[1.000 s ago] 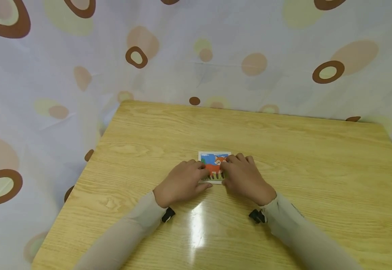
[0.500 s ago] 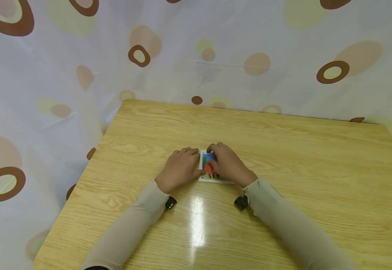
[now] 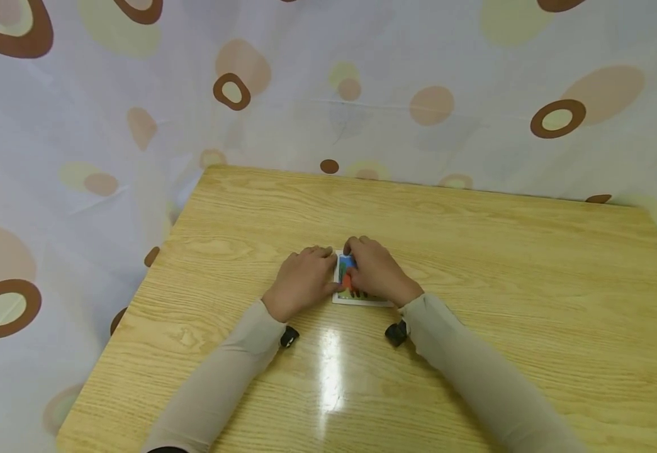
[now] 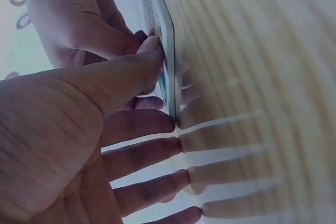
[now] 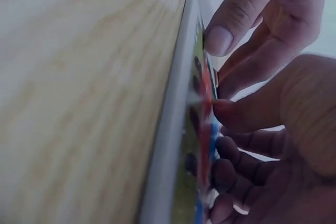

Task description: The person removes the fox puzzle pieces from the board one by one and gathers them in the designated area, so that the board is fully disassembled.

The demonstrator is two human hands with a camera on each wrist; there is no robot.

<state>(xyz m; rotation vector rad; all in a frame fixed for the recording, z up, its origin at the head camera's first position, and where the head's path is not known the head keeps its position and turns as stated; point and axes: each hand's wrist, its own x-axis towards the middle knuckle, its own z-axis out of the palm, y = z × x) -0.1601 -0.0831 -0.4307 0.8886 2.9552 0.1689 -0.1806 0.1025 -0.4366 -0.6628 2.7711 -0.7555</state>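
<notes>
A curtained-off recording corner, more staged set than lived-in room

A pale curtain [image 3: 419,75] printed with brown and beige ovals is hanging close behind and beside a light wood-grain bench [image 3: 504,283], closing off whatever room is lying beyond; an overhead light is glaring off the glossy benchtop, and small black cameras [image 3: 396,333] are sitting strapped at both wrists.
</notes>
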